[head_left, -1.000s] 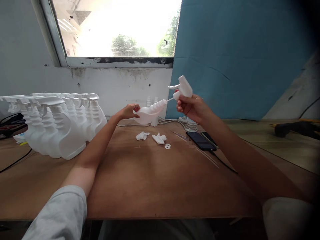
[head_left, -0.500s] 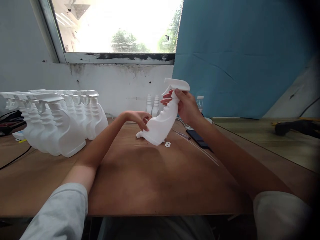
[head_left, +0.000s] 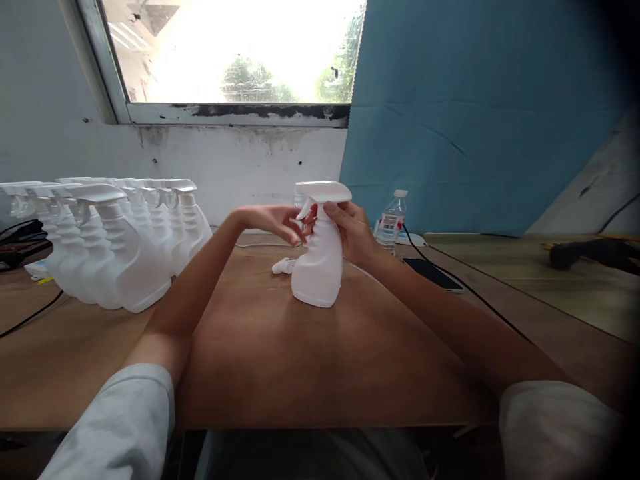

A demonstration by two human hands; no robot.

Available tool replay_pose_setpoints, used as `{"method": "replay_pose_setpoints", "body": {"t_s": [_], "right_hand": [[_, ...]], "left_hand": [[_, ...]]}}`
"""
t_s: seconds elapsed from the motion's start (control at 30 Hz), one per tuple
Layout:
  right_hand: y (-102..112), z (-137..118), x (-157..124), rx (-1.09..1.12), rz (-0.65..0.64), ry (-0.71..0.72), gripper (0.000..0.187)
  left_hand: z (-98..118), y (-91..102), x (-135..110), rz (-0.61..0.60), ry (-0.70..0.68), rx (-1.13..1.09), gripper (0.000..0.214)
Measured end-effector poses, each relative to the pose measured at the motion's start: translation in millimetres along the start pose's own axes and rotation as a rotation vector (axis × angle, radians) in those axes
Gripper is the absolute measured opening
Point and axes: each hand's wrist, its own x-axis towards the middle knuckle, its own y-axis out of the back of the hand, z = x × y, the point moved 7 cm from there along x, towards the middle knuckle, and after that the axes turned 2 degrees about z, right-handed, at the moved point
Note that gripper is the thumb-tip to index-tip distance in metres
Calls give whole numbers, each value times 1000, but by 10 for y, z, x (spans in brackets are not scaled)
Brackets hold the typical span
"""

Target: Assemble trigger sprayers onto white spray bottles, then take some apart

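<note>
Two rows of white spray bottles [head_left: 135, 257], trigger heads on, stand upright at the left of the tabletop [head_left: 250, 367]; I can make out no label or writing on them. Nearer the middle, my left hand [head_left: 275, 223] has its fingers loosely spread just left of a single spray bottle [head_left: 317, 267]; whether a fingertip touches it, I cannot tell. Beside that bottle's base lies a partly hidden white spray part [head_left: 283, 266]. The bottle is roughly upright in front of me, its trigger head [head_left: 327, 191] seated on the neck, which my right hand [head_left: 353, 233] pinches between thumb and fingers. I judge this to be the joining of head and bottle; tightening would call for steadying the body while the collar turns. Farther right, a clear bottle [head_left: 391, 233] carries a label with red marks, too small to read, and a dark phone [head_left: 433, 275] shows no writing.
</note>
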Motion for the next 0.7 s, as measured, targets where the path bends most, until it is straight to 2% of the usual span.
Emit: {"method": "replay_pose_setpoints", "body": {"t_s": [0.07, 0.13, 0.23, 0.33, 0.43, 0.53, 0.7], "right_hand": [[-22, 15, -7, 6, -33, 1, 36], [-22, 37, -10, 31, -53, -14, 37], [-9, 50, -18, 62, -61, -38, 38], [-26, 25, -32, 58, -81, -35, 36], [-49, 4, -40, 49, -99, -18, 34], [-32, 13, -33, 45, -96, 7, 34], [37, 81, -15, 78, -74, -12, 35]], "left_hand": [[302, 248, -174, 237, -189, -13, 54], [550, 415, -366, 477, -293, 33, 49], [830, 427, -549, 701, -321, 173, 36], [1019, 247, -525, 722, -312, 328, 29], [1093, 80, -407, 686, -332, 440, 24], [1045, 42, -315, 692, -350, 441, 18], [872, 105, -214, 710, -355, 353, 18]]}}
